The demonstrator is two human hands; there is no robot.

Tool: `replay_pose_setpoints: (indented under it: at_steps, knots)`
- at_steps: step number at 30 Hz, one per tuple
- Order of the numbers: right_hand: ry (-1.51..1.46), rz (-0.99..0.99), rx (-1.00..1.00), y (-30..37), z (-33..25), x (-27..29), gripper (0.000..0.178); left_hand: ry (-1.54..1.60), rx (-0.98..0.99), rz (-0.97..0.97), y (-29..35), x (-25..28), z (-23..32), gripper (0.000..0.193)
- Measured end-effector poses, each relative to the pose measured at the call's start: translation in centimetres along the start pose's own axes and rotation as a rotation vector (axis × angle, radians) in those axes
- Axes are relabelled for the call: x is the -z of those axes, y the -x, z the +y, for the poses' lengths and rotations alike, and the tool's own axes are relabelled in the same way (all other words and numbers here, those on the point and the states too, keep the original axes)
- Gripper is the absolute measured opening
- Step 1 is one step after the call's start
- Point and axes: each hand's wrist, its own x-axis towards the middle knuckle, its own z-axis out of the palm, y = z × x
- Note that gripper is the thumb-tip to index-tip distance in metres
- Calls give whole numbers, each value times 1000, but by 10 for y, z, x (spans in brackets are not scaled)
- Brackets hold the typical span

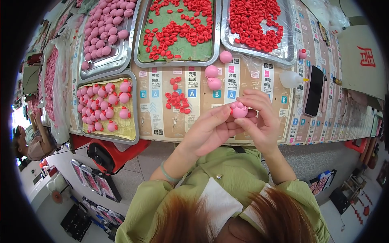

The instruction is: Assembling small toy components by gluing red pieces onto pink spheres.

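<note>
Between both hands, above the table's near edge, is a small round pink figure piece [240, 111] with little bumps on top. A bit of red shows on its left side. My left hand [214, 125] has its thumb against that red side, its fingers curled beneath. From the other side, the thumb and fingers of my right hand [261, 119] pinch the pink piece. Just beyond lie loose pink balls [211, 71]. Left of my hands sits a little heap of red oval rings [177, 102] on the printed cardboard table cover [158, 117].
A yellow-lined tray [135, 121] holds pink pieces with red parts. Farther back stand a tray [129, 60] of plain pink balls and two trays [178, 63] [279, 60] of red rings. At right are a white bottle [289, 79] and a phone [314, 91]. Another person [38, 139] is far left.
</note>
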Motion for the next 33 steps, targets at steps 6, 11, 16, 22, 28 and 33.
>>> replay_pose_setpoints:
  at_steps: [6,11,16,22,28,33]
  knots:
    - [-5,-44,5,0,-4,4,32,-155,-70,-84,0,8,-2,37]
    - [9,-33,74,1,0,3,32,-160,-120,-38,1,0,-2,33]
    - [-90,-7,-62,6,4,-6,36,-1163,-711,232,-1,-1,-8,43]
    - [-280,-34,-61,10,11,-13,40,-1651,-1032,267,0,-5,-4,50]
    - [-150,8,-24,8,12,-14,37,-1563,-829,328,4,-4,-6,51]
    - [-68,-74,-442,2,23,-2,30,-1730,-728,632,1,20,25,35]
